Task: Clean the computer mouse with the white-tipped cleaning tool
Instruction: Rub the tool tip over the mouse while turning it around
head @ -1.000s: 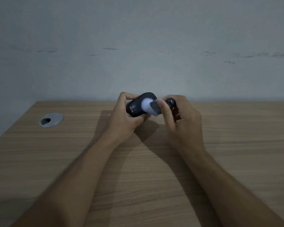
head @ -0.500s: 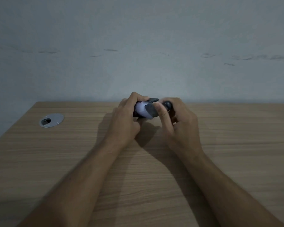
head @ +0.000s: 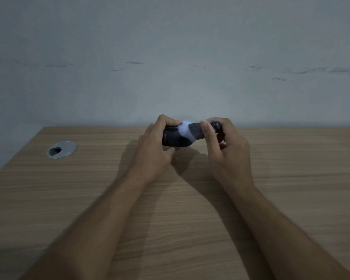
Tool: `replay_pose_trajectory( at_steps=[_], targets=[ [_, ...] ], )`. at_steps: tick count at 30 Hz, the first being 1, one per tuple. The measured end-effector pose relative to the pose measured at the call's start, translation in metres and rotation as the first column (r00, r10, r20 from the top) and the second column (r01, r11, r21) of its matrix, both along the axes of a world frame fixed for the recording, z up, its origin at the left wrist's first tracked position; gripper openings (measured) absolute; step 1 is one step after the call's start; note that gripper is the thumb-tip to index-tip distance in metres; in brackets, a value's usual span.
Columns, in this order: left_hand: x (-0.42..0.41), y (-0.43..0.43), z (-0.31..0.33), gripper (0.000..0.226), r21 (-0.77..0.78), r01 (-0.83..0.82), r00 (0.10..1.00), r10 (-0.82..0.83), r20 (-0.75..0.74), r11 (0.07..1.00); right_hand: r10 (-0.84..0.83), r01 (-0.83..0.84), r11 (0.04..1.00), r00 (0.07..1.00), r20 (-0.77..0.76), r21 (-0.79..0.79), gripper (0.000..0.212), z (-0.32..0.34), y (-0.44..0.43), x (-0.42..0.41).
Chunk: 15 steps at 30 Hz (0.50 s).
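Above the desk (head: pixel 170 199), left hand (head: pixel 156 150) fingers grip the mouse (head: pixel 172 139); right hand (head: pixel 228 146) fingers press the cleaning tool (head: pixel 190 131) on it.

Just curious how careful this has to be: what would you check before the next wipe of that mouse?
1. Mouse held firmly in the left hand: ok, fingers wrap it and it is off the desk.
2. Tool gripped by the right hand: ok.
3. White tip touching the mouse: ok, it rests on the upper right part.
4. Tip clean enough: cannot tell, blurred.
5. Dirt left on the mouse: cannot tell, too dark.
6. Desk under the hands free of clutter: ok, only a cable grommet far left.
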State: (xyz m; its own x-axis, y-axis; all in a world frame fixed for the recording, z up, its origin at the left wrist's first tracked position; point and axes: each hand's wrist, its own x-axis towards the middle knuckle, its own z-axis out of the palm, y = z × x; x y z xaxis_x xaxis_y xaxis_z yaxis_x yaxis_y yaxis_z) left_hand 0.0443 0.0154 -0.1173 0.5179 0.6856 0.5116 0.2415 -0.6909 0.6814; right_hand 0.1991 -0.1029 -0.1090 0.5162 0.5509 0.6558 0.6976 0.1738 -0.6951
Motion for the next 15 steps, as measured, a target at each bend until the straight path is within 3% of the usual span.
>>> replay_pose_trajectory(
  at_steps=[6, 10, 15],
  targets=[
    [-0.003, 0.001, 0.003, 0.06, -0.223, 0.074, 0.99, -0.046, 0.132, 0.972, -0.069, 0.069, 0.998, 0.997, -0.035, -0.01, 0.021, -0.003, 0.0, 0.005],
    [-0.002, 0.002, 0.001, 0.06, -0.245, 0.085, 0.992, -0.059, 0.11, 0.966, -0.134, 0.132, 0.991, 0.982, -0.13, -0.021, 0.021, -0.004, -0.001, 0.014],
    [-0.001, 0.003, 0.001, 0.058, -0.268, 0.09, 0.993, -0.066, 0.097, 0.959, -0.073, 0.072, 0.997, 0.992, -0.107, -0.016, 0.02, 0.0, -0.002, 0.007]
  ],
)
